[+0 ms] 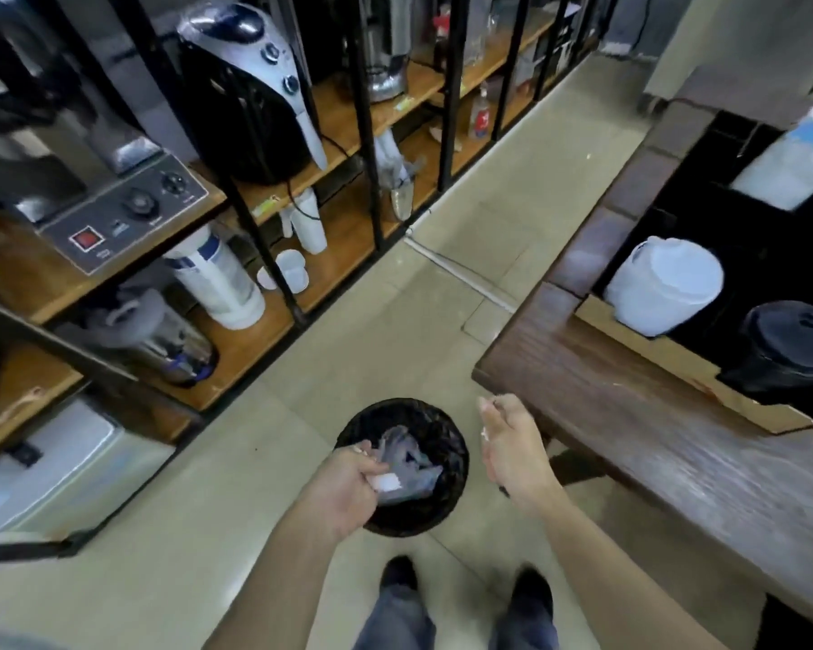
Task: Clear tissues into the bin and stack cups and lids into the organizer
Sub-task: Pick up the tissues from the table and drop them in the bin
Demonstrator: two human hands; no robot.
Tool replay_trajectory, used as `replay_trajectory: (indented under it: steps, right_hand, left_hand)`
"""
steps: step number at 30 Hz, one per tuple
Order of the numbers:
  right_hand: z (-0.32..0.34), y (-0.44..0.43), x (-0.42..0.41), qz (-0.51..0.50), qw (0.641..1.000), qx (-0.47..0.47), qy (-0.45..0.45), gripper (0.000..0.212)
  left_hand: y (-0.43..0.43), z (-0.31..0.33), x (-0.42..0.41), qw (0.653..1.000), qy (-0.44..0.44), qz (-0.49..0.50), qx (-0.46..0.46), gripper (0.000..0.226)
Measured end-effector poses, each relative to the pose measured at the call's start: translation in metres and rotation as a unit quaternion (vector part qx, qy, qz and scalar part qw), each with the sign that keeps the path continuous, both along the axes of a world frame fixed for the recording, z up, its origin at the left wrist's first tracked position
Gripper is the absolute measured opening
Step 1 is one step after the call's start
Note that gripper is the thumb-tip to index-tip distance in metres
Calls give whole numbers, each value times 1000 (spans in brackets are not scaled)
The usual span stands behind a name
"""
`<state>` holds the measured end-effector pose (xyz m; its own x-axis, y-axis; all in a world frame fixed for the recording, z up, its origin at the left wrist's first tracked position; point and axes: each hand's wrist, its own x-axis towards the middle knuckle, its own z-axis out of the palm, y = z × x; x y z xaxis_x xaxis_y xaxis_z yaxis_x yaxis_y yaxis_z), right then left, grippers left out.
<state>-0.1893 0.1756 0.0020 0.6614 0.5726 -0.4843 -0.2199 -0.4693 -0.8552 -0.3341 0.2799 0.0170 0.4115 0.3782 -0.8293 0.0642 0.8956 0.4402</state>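
A round black bin (447, 443) stands on the tiled floor in front of my feet, with crumpled tissues (411, 462) lying inside it. My left hand (348, 485) hangs over the bin's near left rim, fingers curled on a small white tissue (388, 483). My right hand (512, 443) is held just right of the bin, fingers apart and nothing in it. On the wooden table at the right sits a black organizer (630, 340) with a stack of white lids (662, 286) and a stack of black lids (789, 349).
A wooden shelf rack (254, 204) with appliances and white cups (311, 222) runs along the left. The dark wooden table (630, 424) edges the right side. A white box (43, 466) sits low at the left. My shoes (465, 584) stand behind the bin.
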Motion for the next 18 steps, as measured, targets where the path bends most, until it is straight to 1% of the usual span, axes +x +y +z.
replay_trajectory:
  steps: [1, 3, 6, 8, 10, 11, 12, 14, 15, 18]
  right_hand:
    - [-8, 8, -6, -4, 1000, -8, 16, 23]
    - [-24, 20, -12, -4, 998, -52, 42, 21]
    - [-51, 36, -16, 23, 988, -125, 89, 12]
    - [-71, 42, -18, 34, 981, -155, 115, 21]
    - [-83, 45, -21, 71, 980, -150, 110, 28]
    - [-89, 47, -22, 84, 981, -147, 98, 28]
    - [-95, 50, -22, 87, 982, -145, 83, 28]
    - [-118, 55, -22, 85, 983, -151, 55, 35]
    - [-131, 58, -21, 75, 983, -158, 51, 36]
    - [-188, 72, -15, 74, 977, -197, 32, 29]
  left_hand:
    - [8, -9, -10, 1000, 19, 0, 8, 42]
    - [19, -24, -29, 999, 49, -14, 17, 46]
    - [30, -41, -46, 997, 66, -23, 35, 35]
    - [35, -53, -51, 997, 65, -25, 40, 24]
    - [38, -67, -54, 993, 99, -34, 53, 27]
    - [40, -74, -54, 990, 118, -48, 67, 26]
    - [41, -80, -52, 984, 143, -65, 84, 22]
    - [42, -98, -47, 971, 187, -99, 114, 15]
    - [44, -111, -43, 963, 206, -112, 133, 15]
    - [50, -176, -27, 939, 256, -137, 185, 36]
